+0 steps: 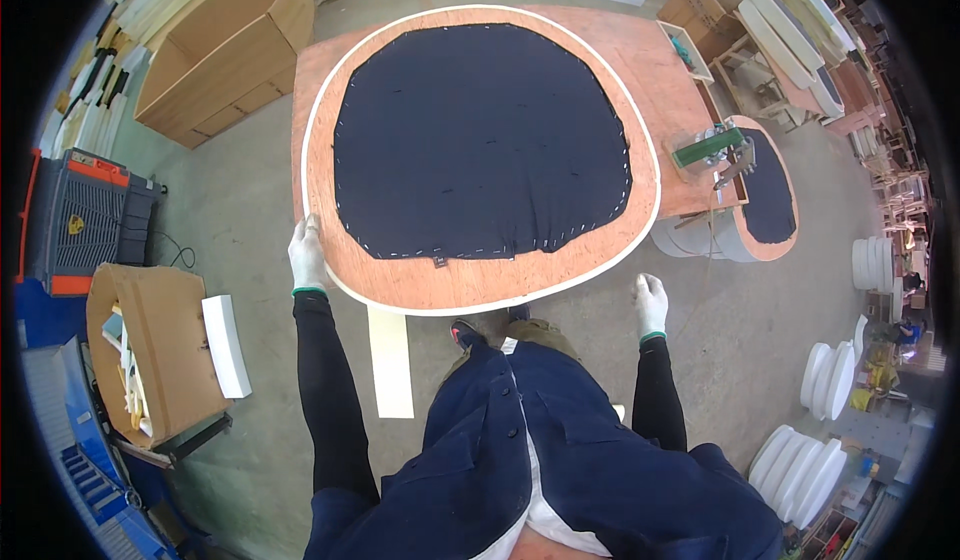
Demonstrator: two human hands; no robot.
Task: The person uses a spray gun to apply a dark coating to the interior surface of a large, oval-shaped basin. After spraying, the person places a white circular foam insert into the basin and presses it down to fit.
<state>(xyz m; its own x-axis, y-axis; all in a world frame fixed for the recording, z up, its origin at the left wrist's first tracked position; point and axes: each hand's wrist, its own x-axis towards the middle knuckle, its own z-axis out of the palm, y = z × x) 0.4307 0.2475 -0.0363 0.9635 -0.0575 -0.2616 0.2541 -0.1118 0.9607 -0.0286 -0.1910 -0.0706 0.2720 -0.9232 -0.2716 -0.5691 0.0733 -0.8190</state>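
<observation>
A large rounded wooden panel (440, 285) with a white rim lies on the wooden worktable (640, 70). Black fabric (480, 140) covers its middle, fastened round the edge by a row of staples. At the panel's left front edge, my left hand (308, 256), in a white glove, grips the rim with the thumb on top. Off the panel's right front edge hangs my right hand (651, 305), also gloved, its fingers curled in and nothing showing in them. A green and metal staple gun (715, 150) rests at the table's right side.
Beyond the table's right edge sits a smaller panel with black fabric (768, 185). Cardboard boxes (225, 60) and an orange-grey machine (95, 220) stand at left. A pale strip (391, 365) lies below the panel. Stacked white rounded pieces (795, 475) stand at right.
</observation>
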